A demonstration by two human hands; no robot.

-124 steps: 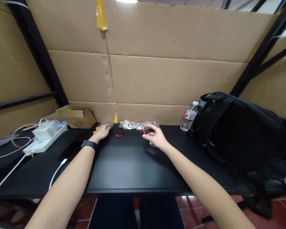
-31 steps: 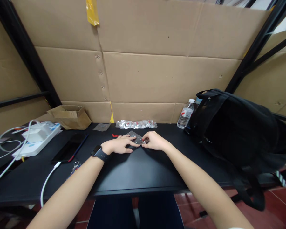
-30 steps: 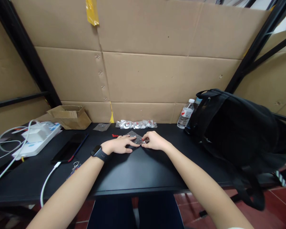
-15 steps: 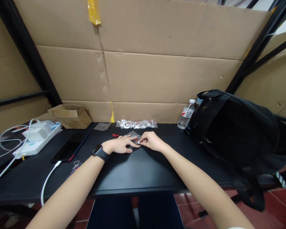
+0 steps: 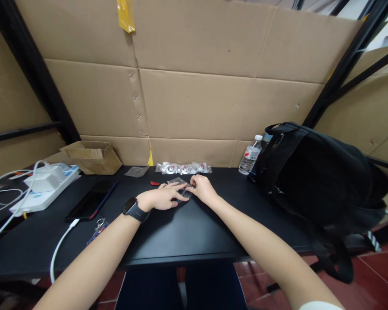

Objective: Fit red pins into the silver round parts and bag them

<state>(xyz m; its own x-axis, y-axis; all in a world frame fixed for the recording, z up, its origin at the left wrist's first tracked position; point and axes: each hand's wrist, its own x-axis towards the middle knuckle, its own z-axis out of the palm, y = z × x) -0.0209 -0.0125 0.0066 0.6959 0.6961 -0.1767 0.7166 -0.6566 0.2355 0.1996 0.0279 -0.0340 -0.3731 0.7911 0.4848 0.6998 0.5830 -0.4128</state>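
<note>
Clear plastic bag (image 5: 185,193): flat on the black tabletop (image 5: 187,232), near the middle, partly covered by the fingers; contents too small and glossy to make out.
Left hand (image 5: 160,198): palm down, dark watch (image 5: 135,209) at the wrist, fingers spread and laid across the bag; not closed around anything, apparently pressing rather than gripping.
Right hand (image 5: 203,188): curled at the bag's right edge, thumb and fingertips close together; cannot tell about anything pinched between them.
Step at the bag: judging by the pose, fine two-handed work at the right edge, left as anchor, right as working hand.
Next move at the bag: seems to call for light, firm left-hand pressure against sliding, plus small, precise right fingertip motion on thin, slippery film.
Behind the hands: shiny packets (image 5: 183,168) in a row near the cardboard wall (image 5: 197,107); red cord (image 5: 154,183) just beyond the left hand; second clear bag (image 5: 136,172) farther left.
Left side: dark phone (image 5: 92,200), white power strip (image 5: 63,183), open cardboard box (image 5: 108,165).
Right side: upright water bottle (image 5: 250,159) beside a black backpack (image 5: 317,185).
</note>
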